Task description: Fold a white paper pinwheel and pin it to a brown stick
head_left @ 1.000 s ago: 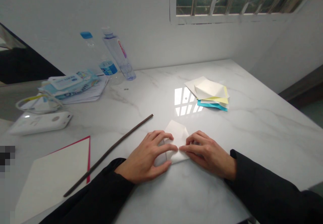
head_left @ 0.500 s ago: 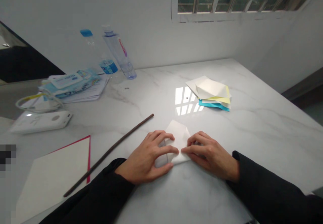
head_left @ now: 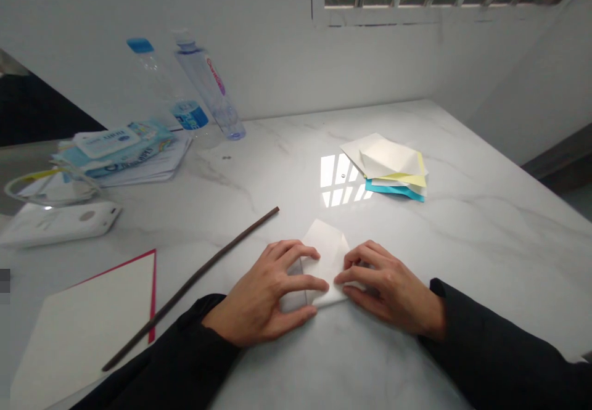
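The left hand (head_left: 259,302) and right hand (head_left: 388,287) now have their index fingertips closer to the near edge of the folded white paper (head_left: 321,243) than a second ago — the gap between them slightly wider. The paper lies flat on the marble table (head_left: 481,237), under the fingers. Left fingers are spread apart; whether the right ones pinch, I cannot tell. Behind stand a blue-capped bottle (head_left: 190,115) and a purplish bottle (head_left: 203,83) — contents unclear.

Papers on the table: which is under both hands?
The folded white sheet, between the left hand and right hand; the coloured stack, red-edged sheet and papers under the wipes lie apart.
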The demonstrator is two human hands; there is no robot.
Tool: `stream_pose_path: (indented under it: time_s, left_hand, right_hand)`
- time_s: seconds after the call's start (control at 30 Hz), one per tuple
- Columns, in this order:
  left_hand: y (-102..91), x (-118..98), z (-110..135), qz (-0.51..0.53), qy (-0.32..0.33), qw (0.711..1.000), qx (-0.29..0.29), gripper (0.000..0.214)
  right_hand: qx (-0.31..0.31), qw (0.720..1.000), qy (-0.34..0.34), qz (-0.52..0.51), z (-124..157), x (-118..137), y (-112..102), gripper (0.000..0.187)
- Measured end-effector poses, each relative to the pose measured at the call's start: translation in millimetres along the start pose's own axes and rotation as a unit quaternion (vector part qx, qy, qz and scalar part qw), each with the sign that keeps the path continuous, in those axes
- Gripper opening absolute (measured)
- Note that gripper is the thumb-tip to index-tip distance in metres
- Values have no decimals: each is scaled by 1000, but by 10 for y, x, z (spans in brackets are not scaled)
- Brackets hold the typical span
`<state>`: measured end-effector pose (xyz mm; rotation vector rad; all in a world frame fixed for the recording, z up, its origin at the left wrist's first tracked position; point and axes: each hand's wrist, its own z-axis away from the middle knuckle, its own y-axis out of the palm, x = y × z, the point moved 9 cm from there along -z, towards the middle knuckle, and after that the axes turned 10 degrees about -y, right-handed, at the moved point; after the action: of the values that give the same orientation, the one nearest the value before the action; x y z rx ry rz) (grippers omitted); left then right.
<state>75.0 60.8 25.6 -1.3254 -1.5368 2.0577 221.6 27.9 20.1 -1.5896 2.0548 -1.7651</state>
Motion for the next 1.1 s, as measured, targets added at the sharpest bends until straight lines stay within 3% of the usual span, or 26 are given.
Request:
stream_pose_path:
  time_s: [0.47,0.7,1.0,1.1]
  left_hand:
    - [20,-6,20,-12,18,1000,-8,30]
    - [21,-20,32,-21,19,1000,-10,37]
    - [34,-16,34,-37,22,999,-20,44]
    - [45,-26,34,-42,24,999,-15,43]
  right_hand:
    - [-20,1000,20,12,31,-74,14,39]
    - [-30,999,20,-3,20,-46,-24,10]
    - [-29,999,21,-12,6,-50,-32,8]
    - [-29,999,23,-8,9,-59,-26,15]
